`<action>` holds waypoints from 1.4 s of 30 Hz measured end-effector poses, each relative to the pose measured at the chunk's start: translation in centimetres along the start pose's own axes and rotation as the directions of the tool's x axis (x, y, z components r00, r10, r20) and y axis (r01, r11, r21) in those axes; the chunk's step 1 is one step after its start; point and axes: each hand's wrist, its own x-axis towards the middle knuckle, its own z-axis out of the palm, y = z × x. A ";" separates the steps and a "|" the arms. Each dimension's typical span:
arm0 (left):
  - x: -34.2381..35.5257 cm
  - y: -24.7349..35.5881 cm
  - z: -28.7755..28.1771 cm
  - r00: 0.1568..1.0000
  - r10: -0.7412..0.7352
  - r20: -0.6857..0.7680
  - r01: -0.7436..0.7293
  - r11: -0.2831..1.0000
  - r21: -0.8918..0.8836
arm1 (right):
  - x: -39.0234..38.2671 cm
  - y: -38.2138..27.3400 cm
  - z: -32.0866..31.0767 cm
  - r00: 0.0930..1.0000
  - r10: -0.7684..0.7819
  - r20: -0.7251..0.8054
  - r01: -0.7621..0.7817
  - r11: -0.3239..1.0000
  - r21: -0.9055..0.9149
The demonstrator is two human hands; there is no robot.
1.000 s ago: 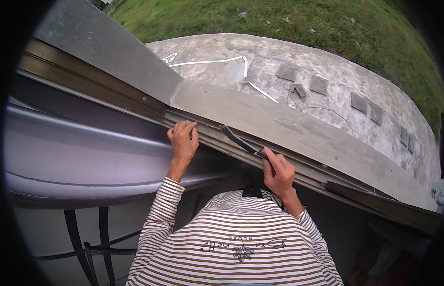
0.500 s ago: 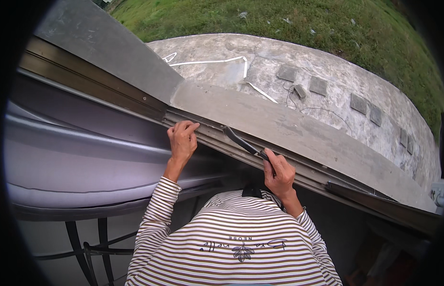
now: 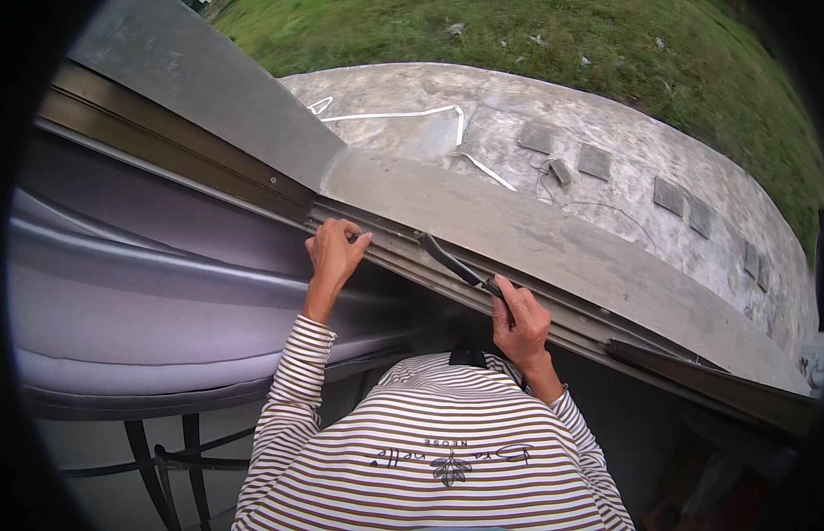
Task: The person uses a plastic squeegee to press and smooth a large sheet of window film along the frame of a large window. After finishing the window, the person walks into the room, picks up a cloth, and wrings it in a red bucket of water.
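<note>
My right hand (image 3: 522, 329) is closed round one end of a slim black tool (image 3: 452, 261) with a curved, handle-like far end. I cannot make out its exact kind. The tool slants up and left over the sliding-window track (image 3: 397, 249), a grooved metal sill rail. At the left part of that track, beside the frame corner, my left hand (image 3: 336, 252) rests with its fingers bent and thumb close to them. Something small and dark shows between those fingertips, too small to name.
A grey concrete ledge (image 3: 483, 215) runs along the track's outer side. Purple-grey curtain fabric (image 3: 155, 310) hangs at left, above dark metal legs (image 3: 192, 460). Outside lie square slabs (image 3: 593, 162), a white strip (image 3: 394, 115), a thin cable and grass (image 3: 430, 40).
My left hand has turned slightly at the wrist, its fingers bending more over the track. My right hand and the black tool stay nearly in place.
</note>
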 end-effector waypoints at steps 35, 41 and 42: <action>5.9 0.0 -0.3 0.963 0.132 -0.235 -0.179 0.965 -0.191 | -0.1 0.2 -0.1 1.000 -0.024 -0.019 0.025 0.999 0.046; 1.7 -2.0 0.8 0.999 0.011 -0.051 -0.022 0.977 -0.210 | -0.1 0.3 0.1 0.999 -0.024 -0.026 0.025 0.999 0.030; 1.4 -2.2 1.3 0.999 0.005 -0.035 -0.012 0.978 -0.209 | -0.1 0.2 0.0 1.000 -0.021 -0.018 0.022 0.999 0.026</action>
